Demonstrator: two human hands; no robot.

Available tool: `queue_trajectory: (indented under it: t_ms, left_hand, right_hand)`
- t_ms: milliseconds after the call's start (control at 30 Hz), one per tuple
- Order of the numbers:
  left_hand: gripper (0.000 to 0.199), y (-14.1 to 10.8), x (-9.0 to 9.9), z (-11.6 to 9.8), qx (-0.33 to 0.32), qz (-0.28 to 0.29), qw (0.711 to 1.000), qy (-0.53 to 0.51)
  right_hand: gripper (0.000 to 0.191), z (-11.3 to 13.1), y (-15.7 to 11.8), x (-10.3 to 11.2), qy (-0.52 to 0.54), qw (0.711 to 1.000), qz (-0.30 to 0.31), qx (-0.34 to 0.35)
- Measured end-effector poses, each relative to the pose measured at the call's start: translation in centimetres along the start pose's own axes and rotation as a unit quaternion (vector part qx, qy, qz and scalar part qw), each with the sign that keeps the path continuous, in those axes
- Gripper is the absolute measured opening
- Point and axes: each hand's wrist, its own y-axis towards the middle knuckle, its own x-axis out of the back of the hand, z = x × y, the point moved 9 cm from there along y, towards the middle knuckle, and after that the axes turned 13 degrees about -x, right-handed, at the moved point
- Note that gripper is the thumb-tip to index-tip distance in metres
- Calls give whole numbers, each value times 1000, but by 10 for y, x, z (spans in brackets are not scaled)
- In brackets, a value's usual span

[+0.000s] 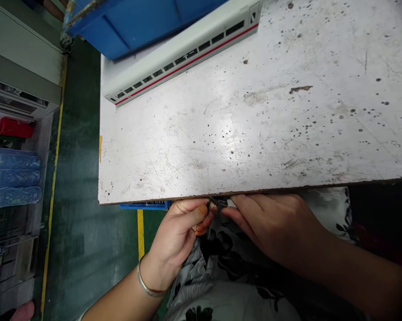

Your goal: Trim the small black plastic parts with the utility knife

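Observation:
My left hand (pixel 177 236) and my right hand (pixel 271 225) meet just below the near edge of a scratched, stained white metal-topped table (pixel 254 116). Between their fingertips is a small dark metal piece (pixel 218 203), partly hidden by my fingers, so its exact kind is unclear. A long white model train carriage shell (pixel 184 58) with a red stripe and a row of dark windows lies at the far left of the tabletop, away from both hands. A metal bangle (pixel 148 283) circles my left wrist.
A blue crate (pixel 120 26) stands beyond the table's far corner, and a blue tray (pixel 144 205) pokes out below the near edge. Left of the table are a green floor (pixel 83 223) with yellow lines, a grey cabinet (pixel 20 58), a red cylinder (pixel 15 127) and blue-wrapped bundles (pixel 11 178).

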Motion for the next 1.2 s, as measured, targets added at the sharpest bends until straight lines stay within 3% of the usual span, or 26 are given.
queue_trajectory:
  t_ms: [300,1200]
  left_hand:
    - [22,-9,-4,11,86,25,987,-137]
    - [20,-8,-1,8,100,-32,983,-148]
  right_hand:
    - [38,-13,2,-10,191,974,91,-83]
    - [46,-6,8,-10,91,985,123,-80]
